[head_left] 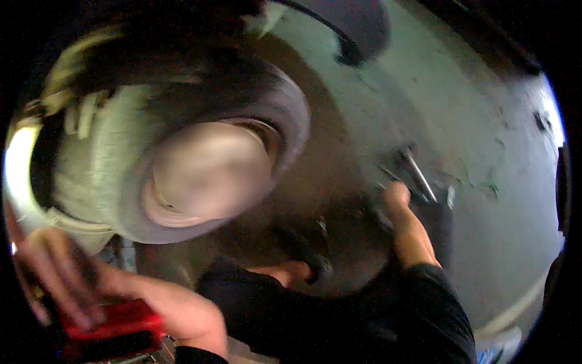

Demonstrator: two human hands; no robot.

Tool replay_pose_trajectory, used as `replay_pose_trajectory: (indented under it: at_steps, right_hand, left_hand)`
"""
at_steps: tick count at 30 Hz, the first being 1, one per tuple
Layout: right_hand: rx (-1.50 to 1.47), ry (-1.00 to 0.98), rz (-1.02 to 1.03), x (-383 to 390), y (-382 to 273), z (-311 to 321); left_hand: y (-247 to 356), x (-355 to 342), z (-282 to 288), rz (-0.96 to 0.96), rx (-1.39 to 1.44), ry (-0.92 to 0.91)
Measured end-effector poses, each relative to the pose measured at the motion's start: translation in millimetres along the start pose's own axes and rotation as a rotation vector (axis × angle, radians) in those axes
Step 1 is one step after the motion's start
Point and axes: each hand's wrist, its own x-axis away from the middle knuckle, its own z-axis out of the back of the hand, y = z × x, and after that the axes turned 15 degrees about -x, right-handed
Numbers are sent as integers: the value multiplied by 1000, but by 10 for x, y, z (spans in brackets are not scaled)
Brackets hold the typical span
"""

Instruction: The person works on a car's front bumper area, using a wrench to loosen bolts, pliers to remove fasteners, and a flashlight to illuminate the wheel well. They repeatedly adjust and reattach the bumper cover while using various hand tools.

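My left hand (63, 279) is at the far left, smeared by motion. Its fingers point down towards a red object (115, 321) with a dark front, whose kind I cannot make out. Whether the fingers grip it is unclear. My right hand (397, 193) reaches low on the right, its fingers curled closed. Thin dark pieces stick out by its fingertips, too blurred to name. Just right of it lies a shiny metal bar (421, 176), at the end of a dark mat-like surface (438, 227). A large tyre (291, 115) with a pale, blurred wheel centre (212, 170) fills the upper left.
Beside the tyre, pale bodywork (76, 164) curves along the left. A dark rounded object (357, 30) stands at the top. Greenish floor (473, 121) with small debris spreads to the right. A white and blue item (500, 349) sits at the lower right.
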Motion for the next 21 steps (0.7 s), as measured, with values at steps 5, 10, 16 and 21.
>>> replay_pose_trajectory:
  at_steps: [5, 10, 16, 21]
  right_hand:
    - [260, -357, -9, 50, 207, -16]
    - [-223, -283, 289, 149, 96, -51]
    - [-1285, -457, 97, 1234, -1383, 1093]
    - [-1443, -462, 943, 2217, -2372, 2824]
  left_hand:
    - [-242, -324, -157, 296, -366, 369]
    - [-390, -327, -16, 221, -466, 481]
    - [-349, -288, -287, 171, -544, 618]
    - [-580, -287, -531, 58, -600, 831]
